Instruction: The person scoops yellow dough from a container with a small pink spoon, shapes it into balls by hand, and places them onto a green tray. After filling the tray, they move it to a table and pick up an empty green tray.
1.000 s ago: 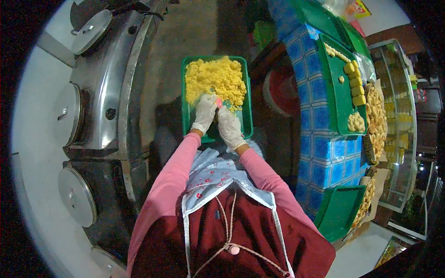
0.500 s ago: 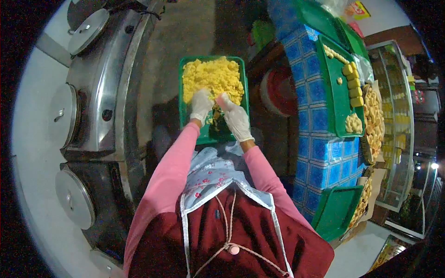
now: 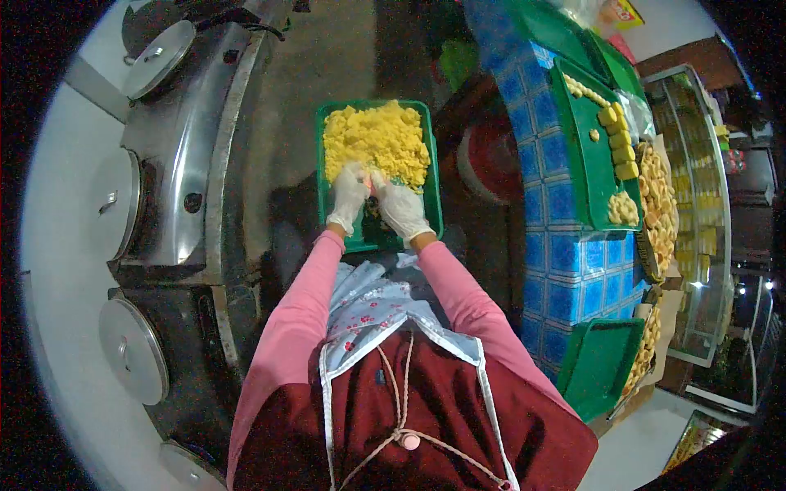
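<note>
A green tray [image 3: 435, 209] lies in front of me, its far part heaped with crumbly yellow food [image 3: 377, 139]. At the near edge of the heap are my left hand [image 3: 350, 199] and my right hand [image 3: 400, 210], both in pale see-through gloves. The two hands are close together, fingers curled toward each other over the tray. Something small and pinkish shows between the fingertips, too unclear to name. What each hand holds, if anything, is hidden.
Metal stoves with round lids [image 3: 133, 350] stand at the left. On the right, a blue tiled counter [image 3: 565, 254] bears a green tray [image 3: 585, 168] with yellow blocks [image 3: 624, 154] and dough pieces [image 3: 624, 209], another green tray [image 3: 602, 368], and round baked pieces [image 3: 655, 196].
My right hand has moved left, closer to my left hand, and both have drawn together at the near edge of the yellow heap. The view has shifted slightly.
</note>
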`<state>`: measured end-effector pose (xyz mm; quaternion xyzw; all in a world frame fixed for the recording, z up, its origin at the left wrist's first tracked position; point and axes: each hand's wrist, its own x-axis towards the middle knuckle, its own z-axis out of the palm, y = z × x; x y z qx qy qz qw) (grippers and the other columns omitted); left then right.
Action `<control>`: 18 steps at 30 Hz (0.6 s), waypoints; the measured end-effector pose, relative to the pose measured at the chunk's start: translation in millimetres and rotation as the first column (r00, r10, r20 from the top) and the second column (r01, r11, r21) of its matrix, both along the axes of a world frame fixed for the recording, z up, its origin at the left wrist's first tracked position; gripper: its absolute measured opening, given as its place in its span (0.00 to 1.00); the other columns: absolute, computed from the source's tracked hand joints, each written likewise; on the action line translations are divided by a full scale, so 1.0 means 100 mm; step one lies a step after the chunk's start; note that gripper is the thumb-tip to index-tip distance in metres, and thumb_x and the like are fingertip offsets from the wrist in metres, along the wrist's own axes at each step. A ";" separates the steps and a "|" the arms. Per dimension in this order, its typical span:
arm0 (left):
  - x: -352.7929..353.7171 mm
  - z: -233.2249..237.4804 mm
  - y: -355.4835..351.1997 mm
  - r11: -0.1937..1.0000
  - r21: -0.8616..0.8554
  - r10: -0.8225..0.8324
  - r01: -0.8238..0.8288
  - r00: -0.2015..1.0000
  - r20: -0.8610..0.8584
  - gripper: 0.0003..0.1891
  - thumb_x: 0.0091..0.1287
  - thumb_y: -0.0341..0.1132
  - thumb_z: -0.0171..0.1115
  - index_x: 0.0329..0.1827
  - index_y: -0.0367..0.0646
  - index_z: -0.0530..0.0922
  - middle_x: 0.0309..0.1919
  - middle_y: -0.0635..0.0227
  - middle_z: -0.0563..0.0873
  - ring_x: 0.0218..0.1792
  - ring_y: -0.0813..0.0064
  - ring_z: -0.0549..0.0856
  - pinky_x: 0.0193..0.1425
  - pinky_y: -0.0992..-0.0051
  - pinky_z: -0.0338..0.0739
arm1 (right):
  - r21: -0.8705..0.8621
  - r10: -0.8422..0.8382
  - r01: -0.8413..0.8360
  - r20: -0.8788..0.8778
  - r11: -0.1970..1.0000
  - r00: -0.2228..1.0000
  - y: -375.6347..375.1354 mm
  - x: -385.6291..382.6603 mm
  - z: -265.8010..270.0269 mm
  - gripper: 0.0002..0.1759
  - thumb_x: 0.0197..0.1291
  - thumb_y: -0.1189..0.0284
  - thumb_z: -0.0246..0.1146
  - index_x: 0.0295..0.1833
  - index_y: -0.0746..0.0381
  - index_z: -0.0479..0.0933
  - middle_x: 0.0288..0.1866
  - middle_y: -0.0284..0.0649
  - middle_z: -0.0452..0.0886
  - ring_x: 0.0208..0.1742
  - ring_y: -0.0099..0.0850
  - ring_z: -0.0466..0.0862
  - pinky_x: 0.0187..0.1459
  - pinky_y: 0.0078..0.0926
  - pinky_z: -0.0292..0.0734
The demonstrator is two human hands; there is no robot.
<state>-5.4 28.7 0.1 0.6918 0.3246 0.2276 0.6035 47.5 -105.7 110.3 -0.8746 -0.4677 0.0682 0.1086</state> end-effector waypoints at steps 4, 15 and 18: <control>-0.04 0.55 0.00 0.912 0.323 -0.193 0.254 0.958 -0.210 0.28 0.51 0.26 0.67 0.59 0.41 0.81 0.53 0.49 0.85 0.56 0.55 0.83 0.61 0.64 0.77 | 0.016 0.025 -0.026 0.010 1.000 1.000 -0.27 0.00 0.21 0.12 0.73 0.59 0.51 0.48 0.55 0.75 0.26 0.47 0.83 0.29 0.48 0.86 0.29 0.48 0.77; -0.21 0.53 -0.08 0.936 0.238 -0.163 0.259 0.919 -0.359 0.32 0.45 0.32 0.77 0.58 0.36 0.80 0.52 0.51 0.86 0.54 0.56 0.85 0.60 0.65 0.79 | 0.131 -0.149 0.166 -0.133 0.977 0.980 -0.30 -0.23 0.34 0.18 0.75 0.55 0.49 0.54 0.52 0.78 0.33 0.47 0.86 0.34 0.49 0.86 0.33 0.49 0.78; -0.24 0.38 -0.10 0.919 0.347 -0.070 0.189 0.942 -0.329 0.30 0.51 0.31 0.74 0.59 0.33 0.79 0.53 0.50 0.86 0.54 0.56 0.86 0.59 0.66 0.80 | -0.008 -0.098 0.098 -0.106 0.995 0.989 -0.13 -0.28 0.20 0.18 0.73 0.64 0.50 0.65 0.52 0.71 0.34 0.49 0.86 0.33 0.50 0.87 0.33 0.50 0.78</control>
